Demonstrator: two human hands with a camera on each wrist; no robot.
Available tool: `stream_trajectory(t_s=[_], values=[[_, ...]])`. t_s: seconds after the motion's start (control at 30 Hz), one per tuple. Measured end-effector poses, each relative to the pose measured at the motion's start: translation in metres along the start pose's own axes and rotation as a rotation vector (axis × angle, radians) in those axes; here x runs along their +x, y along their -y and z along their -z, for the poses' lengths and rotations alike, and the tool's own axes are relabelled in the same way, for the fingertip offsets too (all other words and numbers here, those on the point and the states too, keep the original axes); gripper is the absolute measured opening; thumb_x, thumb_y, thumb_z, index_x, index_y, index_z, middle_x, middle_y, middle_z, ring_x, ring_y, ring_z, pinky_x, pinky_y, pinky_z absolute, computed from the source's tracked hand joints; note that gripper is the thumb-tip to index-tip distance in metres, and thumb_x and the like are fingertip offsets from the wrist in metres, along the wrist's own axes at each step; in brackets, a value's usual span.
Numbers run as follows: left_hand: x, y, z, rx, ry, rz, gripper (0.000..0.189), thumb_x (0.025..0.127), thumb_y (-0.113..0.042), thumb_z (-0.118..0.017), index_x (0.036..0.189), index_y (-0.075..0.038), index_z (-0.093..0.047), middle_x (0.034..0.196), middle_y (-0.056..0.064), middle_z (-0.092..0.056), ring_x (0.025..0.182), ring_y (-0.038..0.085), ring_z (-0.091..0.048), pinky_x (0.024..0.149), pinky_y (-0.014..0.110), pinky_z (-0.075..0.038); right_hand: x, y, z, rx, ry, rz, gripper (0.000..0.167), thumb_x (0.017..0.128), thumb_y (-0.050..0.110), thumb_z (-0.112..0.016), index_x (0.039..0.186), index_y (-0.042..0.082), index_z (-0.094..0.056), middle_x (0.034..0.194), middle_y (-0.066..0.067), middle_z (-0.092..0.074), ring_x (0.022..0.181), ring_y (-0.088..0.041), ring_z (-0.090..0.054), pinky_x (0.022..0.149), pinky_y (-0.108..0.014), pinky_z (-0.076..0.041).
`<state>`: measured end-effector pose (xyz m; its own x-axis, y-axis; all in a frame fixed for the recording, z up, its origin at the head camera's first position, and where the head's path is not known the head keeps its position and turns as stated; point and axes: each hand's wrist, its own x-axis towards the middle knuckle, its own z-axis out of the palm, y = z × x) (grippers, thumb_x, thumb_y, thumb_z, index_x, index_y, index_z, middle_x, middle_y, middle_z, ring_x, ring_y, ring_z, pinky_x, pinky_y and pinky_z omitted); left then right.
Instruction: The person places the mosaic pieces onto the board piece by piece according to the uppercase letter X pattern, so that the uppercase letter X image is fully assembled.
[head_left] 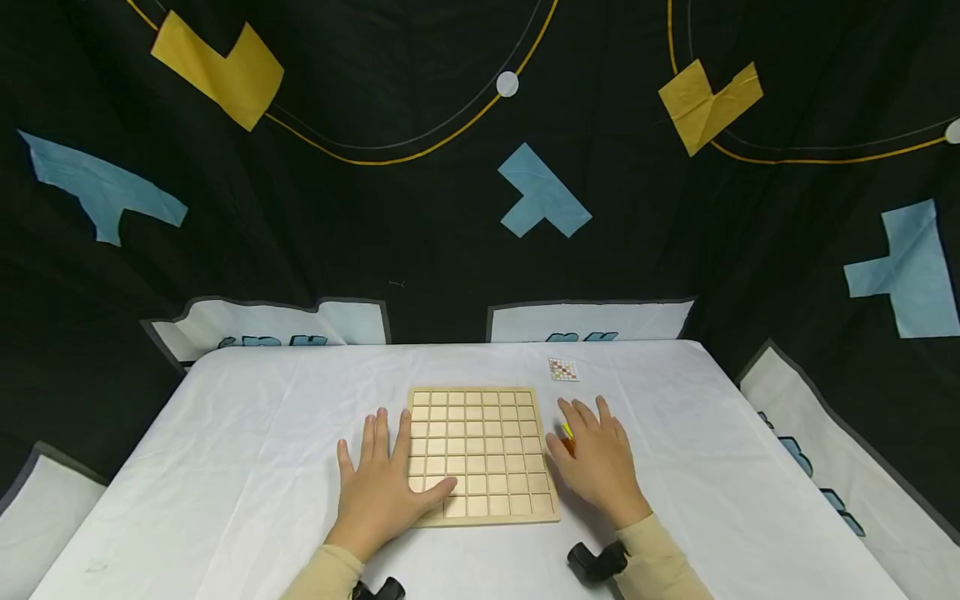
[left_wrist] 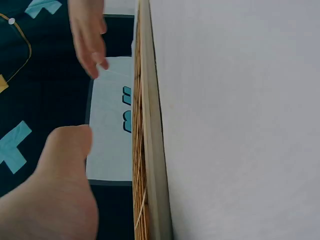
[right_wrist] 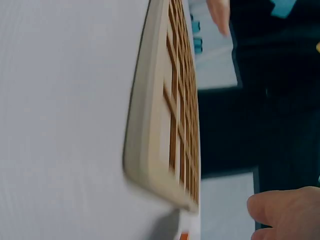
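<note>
A square wooden grid board (head_left: 480, 457) lies flat on the white-covered table, its squares pale and bare. My left hand (head_left: 378, 496) spreads its fingers along the board's left edge, with the thumb over the lower left squares. In the left wrist view that thumb (left_wrist: 67, 170) shows above the board's level. To the right of the board, my right hand (head_left: 602, 465) hovers with fingers extended over small yellow and orange pieces (head_left: 567, 431), which it mostly hides. A bit of an orange piece (right_wrist: 184, 235) appears beyond the board's corner in the right wrist view.
Behind the board's right corner lies a small card (head_left: 563, 370) printed with a coloured grid. The white tablecloth (head_left: 247, 433) spreads to both sides. Black cloth (head_left: 420, 242) with yellow and blue shapes hangs around the table's back and sides.
</note>
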<state>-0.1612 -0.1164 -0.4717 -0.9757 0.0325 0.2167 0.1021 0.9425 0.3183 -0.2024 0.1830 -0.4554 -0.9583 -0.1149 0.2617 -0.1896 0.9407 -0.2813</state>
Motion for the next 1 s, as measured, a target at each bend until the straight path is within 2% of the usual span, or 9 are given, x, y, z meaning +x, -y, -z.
stream_trajectory(t_s=[0.3,0.5,0.63,0.77,0.87,1.0], values=[[-0.015,0.015,-0.007,-0.066,0.091,0.023,0.126,0.072,-0.088,-0.053,0.157,0.0,-0.021,0.163,0.026,-0.017,0.152,0.044,-0.013,0.114,0.075,-0.006,0.022,-0.036,0.003,-0.054,0.055,-0.104,0.048,0.096,0.024,-0.059,0.141,0.005,-0.054,0.142,-0.021,-0.054,0.142,-0.051,-0.031,0.114,-0.068,-0.027],[-0.022,0.019,-0.014,-0.069,0.081,-0.035,0.13,0.069,-0.09,-0.054,0.155,0.003,-0.023,0.162,0.025,-0.021,0.152,0.042,-0.016,0.12,0.064,-0.008,0.039,-0.047,0.005,-0.066,0.134,-0.094,0.044,0.097,0.023,-0.062,0.138,0.009,-0.058,0.138,-0.02,-0.057,0.137,-0.046,-0.039,0.112,-0.065,-0.033],[-0.025,0.018,-0.017,-0.085,0.079,-0.075,0.133,0.067,-0.09,-0.056,0.155,0.004,-0.023,0.163,0.023,-0.021,0.153,0.04,-0.017,0.123,0.059,-0.012,0.046,-0.05,0.0,-0.081,0.184,-0.072,0.037,0.096,0.023,-0.066,0.131,0.012,-0.065,0.127,-0.017,-0.063,0.13,-0.043,-0.046,0.107,-0.062,-0.039],[-0.027,0.017,-0.017,-0.095,0.071,-0.097,0.133,0.066,-0.088,-0.06,0.154,0.005,-0.024,0.163,0.022,-0.022,0.153,0.038,-0.019,0.123,0.056,-0.018,0.049,-0.052,-0.004,-0.056,0.194,-0.08,0.03,0.094,0.022,-0.068,0.122,0.011,-0.07,0.118,-0.014,-0.065,0.123,-0.041,-0.049,0.103,-0.059,-0.043],[-0.027,0.017,-0.017,-0.083,0.068,-0.099,0.132,0.067,-0.087,-0.061,0.154,0.005,-0.024,0.164,0.021,-0.021,0.153,0.037,-0.019,0.123,0.055,-0.02,0.051,-0.054,-0.006,-0.014,0.174,-0.086,0.025,0.092,0.02,-0.07,0.115,0.009,-0.07,0.109,-0.011,-0.065,0.114,-0.038,-0.052,0.097,-0.055,-0.045],[-0.027,0.019,-0.017,-0.072,0.072,-0.095,0.131,0.068,-0.087,-0.06,0.155,0.005,-0.023,0.164,0.02,-0.02,0.153,0.036,-0.019,0.123,0.054,-0.02,0.056,-0.053,-0.005,0.036,0.174,-0.087,0.017,0.089,0.019,-0.074,0.103,0.011,-0.066,0.092,-0.006,-0.063,0.09,-0.028,-0.054,0.08,-0.044,-0.047]])
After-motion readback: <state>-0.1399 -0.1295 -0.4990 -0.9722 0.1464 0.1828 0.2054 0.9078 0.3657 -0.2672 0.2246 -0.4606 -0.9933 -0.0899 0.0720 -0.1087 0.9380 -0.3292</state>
